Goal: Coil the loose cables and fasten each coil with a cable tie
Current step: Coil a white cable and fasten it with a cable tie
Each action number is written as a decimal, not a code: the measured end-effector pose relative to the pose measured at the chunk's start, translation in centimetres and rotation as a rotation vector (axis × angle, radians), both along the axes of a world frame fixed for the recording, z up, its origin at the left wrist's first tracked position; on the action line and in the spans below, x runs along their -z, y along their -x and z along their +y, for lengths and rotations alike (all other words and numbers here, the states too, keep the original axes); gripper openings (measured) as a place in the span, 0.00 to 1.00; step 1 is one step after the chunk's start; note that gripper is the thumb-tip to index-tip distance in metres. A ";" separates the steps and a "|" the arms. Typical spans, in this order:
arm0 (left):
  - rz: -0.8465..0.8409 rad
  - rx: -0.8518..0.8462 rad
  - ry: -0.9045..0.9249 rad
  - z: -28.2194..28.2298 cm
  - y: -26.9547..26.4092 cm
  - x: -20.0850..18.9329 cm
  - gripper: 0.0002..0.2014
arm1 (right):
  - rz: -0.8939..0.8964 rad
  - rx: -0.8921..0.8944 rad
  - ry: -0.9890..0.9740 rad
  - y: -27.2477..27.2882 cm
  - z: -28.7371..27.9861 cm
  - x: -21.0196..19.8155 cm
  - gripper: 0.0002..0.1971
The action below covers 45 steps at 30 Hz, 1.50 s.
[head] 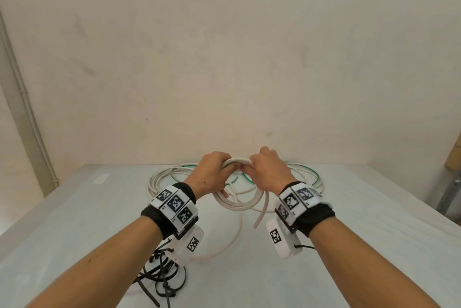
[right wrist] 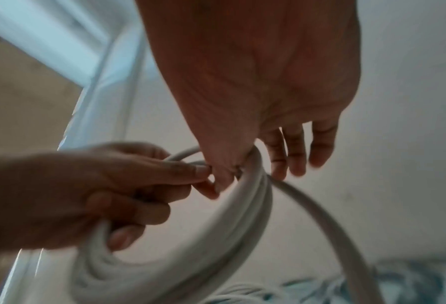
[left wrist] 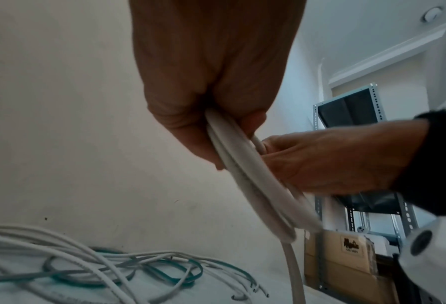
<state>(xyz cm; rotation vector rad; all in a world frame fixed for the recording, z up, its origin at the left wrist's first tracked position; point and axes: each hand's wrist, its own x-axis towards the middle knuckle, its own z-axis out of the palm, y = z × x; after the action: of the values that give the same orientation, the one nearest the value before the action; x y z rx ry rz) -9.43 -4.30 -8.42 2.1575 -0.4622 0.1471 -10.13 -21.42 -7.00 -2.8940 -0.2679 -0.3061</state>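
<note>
I hold a small coil of thick white cable point(head: 237, 204) upright above the table, with both hands at its top. My left hand point(head: 214, 170) grips the bundled turns point(left wrist: 242, 164) in its curled fingers. My right hand point(head: 267, 168) pinches the cable between thumb and forefinger point(right wrist: 216, 185), its other fingers straighter behind the coil point(right wrist: 232, 226). A loose end point(head: 260, 218) hangs from the coil's right side, and a longer tail point(head: 238, 233) curves down onto the table. A pile of black cable ties point(head: 162, 275) lies under my left forearm.
Loose thin white and green cables point(head: 174, 173) sprawl on the sheet-covered table point(head: 361, 208) near the back wall. A metal shelf frame point(head: 449, 195) stands off the right edge, with cardboard boxes point(left wrist: 346, 257) beside it.
</note>
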 end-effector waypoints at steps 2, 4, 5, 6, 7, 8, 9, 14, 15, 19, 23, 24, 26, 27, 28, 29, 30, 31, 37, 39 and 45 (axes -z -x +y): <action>0.061 0.016 0.183 0.0 0.0 -0.1 0.11 | 0.076 -0.143 -0.425 -0.3 -0.5 0.8 0.17; 0.092 0.051 0.298 -0.2 0.4 -0.3 0.11 | 0.143 -0.179 -0.812 -0.1 -0.5 1.4 0.12; 0.106 0.068 0.341 -0.3 0.6 -0.3 0.11 | 0.161 -0.172 -0.921 0.1 -0.4 1.6 0.11; 0.124 0.084 0.384 -0.4 0.7 -0.2 0.11 | 0.165 -0.159 -0.978 0.2 -0.3 1.8 0.11; 0.140 0.099 0.422 -0.5 0.7 0.0 0.11 | 0.169 -0.148 -1.009 0.3 -0.1 1.8 0.11; 0.155 0.108 0.451 -0.5 0.7 0.3 0.11 | 0.172 -0.134 -1.024 0.5 -0.1 1.8 0.10; 0.169 0.115 0.476 -0.6 0.6 0.6 0.11 | 0.174 -0.118 -1.039 0.6 0.0 1.7 0.09; 0.252 0.084 0.684 -1.5 0.8 2.3 0.10 | 0.184 0.088 -1.251 0.4 0.4 2.0 0.09; 0.284 0.089 0.696 -1.7 0.8 2.5 0.12 | 0.162 0.139 -1.303 0.2 0.3 1.9 0.08; 0.519 0.238 0.635 -1.7 1.7 2.7 0.17 | 0.078 0.326 -1.538 -0.4 -0.2 1.3 0.08; 0.540 0.480 0.812 -1.9 2.3 3.4 0.23 | 0.100 0.364 -1.880 -0.6 0.0 0.9 0.09; 0.479 0.473 0.787 -2.2 2.5 3.4 0.23 | 0.128 0.361 -1.966 -0.7 0.1 0.9 0.09; 0.316 0.384 0.684 -3.0 2.9 3.2 0.19 | 0.169 0.343 -2.085 -0.7 0.3 0.9 0.06; 0.262 0.329 0.644 -3.2 3.1 2.9 0.17 | 0.180 0.334 -2.110 -0.6 0.3 1.1 0.05; 0.230 0.288 0.631 -3.5 3.2 2.4 0.18 | 0.197 0.318 -2.129 -0.5 0.5 1.1 0.04; 0.215 0.254 0.645 -3.7 3.1 1.9 0.20 | 0.218 0.297 -2.135 -0.4 0.6 1.3 0.06; 0.217 0.209 0.681 -3.9 2.9 1.3 0.22 | 0.248 0.268 -2.138 -0.3 0.7 1.5 0.08; 0.228 0.159 0.738 -4.2 2.8 0.6 0.24 | 0.280 0.243 -2.121 -0.2 1.0 1.8 0.09; 0.423 0.134 1.076 -5.2 2.5 -2.8 0.31 | 0.330 0.246 -1.669 0.2 1.9 2.8 0.11; 0.452 0.144 1.044 -4.8 2.6 -3.4 0.31 | 0.370 0.256 -1.566 0.1 1.4 2.7 0.12; 0.521 0.080 0.902 -2.8 2.6 -5.3 0.36 | 0.679 0.087 -1.442 1.7 -0.4 2.2 0.15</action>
<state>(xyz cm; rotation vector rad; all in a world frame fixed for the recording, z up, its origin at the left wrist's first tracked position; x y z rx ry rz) -12.03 -7.09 -3.10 1.2168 -0.1240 -0.2179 -11.81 -21.82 -9.22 -1.4312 0.1660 0.3601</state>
